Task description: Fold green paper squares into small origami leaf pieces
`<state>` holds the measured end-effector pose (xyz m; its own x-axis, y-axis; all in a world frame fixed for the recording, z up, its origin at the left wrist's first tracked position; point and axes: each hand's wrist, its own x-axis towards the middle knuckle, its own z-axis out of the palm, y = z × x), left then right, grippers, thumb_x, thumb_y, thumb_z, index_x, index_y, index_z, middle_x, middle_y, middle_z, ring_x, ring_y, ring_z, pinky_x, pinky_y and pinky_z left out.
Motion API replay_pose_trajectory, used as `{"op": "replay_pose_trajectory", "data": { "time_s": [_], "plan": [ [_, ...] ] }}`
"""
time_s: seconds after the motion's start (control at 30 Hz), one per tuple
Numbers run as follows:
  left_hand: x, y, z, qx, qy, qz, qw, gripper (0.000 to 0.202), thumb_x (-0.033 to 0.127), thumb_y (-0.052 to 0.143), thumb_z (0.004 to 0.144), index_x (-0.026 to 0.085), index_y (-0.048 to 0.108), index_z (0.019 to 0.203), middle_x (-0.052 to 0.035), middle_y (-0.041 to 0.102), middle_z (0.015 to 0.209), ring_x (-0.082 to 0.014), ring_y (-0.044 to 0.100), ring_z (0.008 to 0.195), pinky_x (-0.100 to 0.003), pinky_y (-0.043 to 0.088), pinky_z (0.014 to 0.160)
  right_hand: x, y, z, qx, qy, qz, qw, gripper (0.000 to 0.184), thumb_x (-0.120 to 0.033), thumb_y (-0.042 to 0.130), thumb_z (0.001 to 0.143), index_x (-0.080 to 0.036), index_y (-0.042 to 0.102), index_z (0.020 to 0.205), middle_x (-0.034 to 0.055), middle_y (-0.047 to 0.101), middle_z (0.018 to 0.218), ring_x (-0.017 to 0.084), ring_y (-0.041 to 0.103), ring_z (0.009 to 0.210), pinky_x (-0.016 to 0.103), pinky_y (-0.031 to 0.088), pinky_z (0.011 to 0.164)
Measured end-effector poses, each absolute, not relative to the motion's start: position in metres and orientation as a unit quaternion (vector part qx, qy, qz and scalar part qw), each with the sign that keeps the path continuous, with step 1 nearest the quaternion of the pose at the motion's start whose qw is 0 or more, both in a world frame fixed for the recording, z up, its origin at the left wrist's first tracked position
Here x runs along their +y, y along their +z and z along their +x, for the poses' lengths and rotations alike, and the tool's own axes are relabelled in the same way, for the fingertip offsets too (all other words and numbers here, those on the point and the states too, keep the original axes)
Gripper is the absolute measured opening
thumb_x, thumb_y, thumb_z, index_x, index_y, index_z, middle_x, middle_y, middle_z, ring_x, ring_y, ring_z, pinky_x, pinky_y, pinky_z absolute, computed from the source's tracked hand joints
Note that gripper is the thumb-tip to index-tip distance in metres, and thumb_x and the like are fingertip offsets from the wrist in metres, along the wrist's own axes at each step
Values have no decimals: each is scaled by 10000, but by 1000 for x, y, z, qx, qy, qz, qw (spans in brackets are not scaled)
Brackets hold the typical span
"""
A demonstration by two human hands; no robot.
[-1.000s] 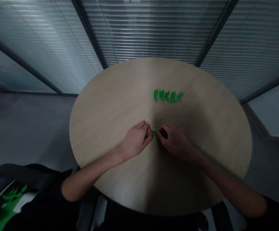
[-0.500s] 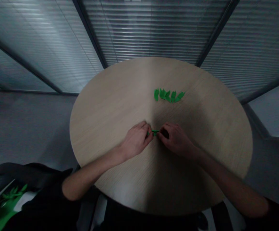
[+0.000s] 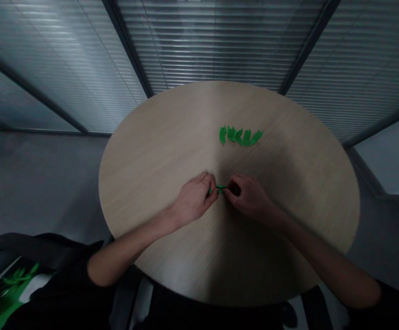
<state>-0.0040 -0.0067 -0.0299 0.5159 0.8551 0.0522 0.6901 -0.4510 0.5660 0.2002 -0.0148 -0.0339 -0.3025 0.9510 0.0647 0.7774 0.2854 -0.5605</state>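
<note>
Green piece (image 3: 221,187), possibly a leaf, is held pinched: left hand (image 3: 196,196) at its nine o'clock, right hand (image 3: 250,197) at three.

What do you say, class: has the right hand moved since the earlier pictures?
No. Measured against the table, the right hand shows no clear shift in any direction.

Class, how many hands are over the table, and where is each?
2. The left hand pinches one end of a small green piece near the middle of the table; the right hand pinches the other end. Neither hand is hidden.
</note>
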Motion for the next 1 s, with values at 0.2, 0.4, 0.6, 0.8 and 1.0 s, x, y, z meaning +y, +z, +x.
{"op": "replay_pose_trajectory", "data": {
  "time_s": [0.2,0.4,0.6,0.8,1.0],
  "plan": [
    [-7,-35,-6,457,198,829,255,86,213,570,977,209,517,908,-6,557,848,-158,519,688,-318,428,661,-15,-37,200,-771,221,-559,211,180,-216,682,881,-205,555,754,36,645,772,185,566,710,331,371,714],
    [-7,-35,-6,472,209,815,264,89,234,595,961,217,508,963,2,574,858,-150,522,664,-303,390,615,-15,-36,200,-768,220,-563,212,166,-216,693,875,-204,559,778,29,649,770,181,559,699,332,365,711],
    [-8,-32,-3,483,198,819,238,141,301,612,980,216,501,956,-16,582,923,-156,540,701,-310,394,627,-14,-40,200,-774,208,-558,216,160,-224,691,875,-207,561,782,30,658,790,182,564,721,333,364,728],
    [-8,-33,-4,486,190,822,229,136,309,606,1002,217,508,986,-23,598,968,-156,560,719,-307,416,636,-14,-40,200,-777,206,-553,217,179,-219,688,875,-209,544,769,25,631,766,181,545,709,333,347,719],
    [-6,-32,-10,496,185,817,229,165,289,660,979,220,511,986,-19,594,988,-157,559,728,-299,406,629,-15,-38,199,-773,215,-556,216,176,-203,688,873,-207,545,770,20,631,770,178,546,715,330,343,718]
  ]
}}
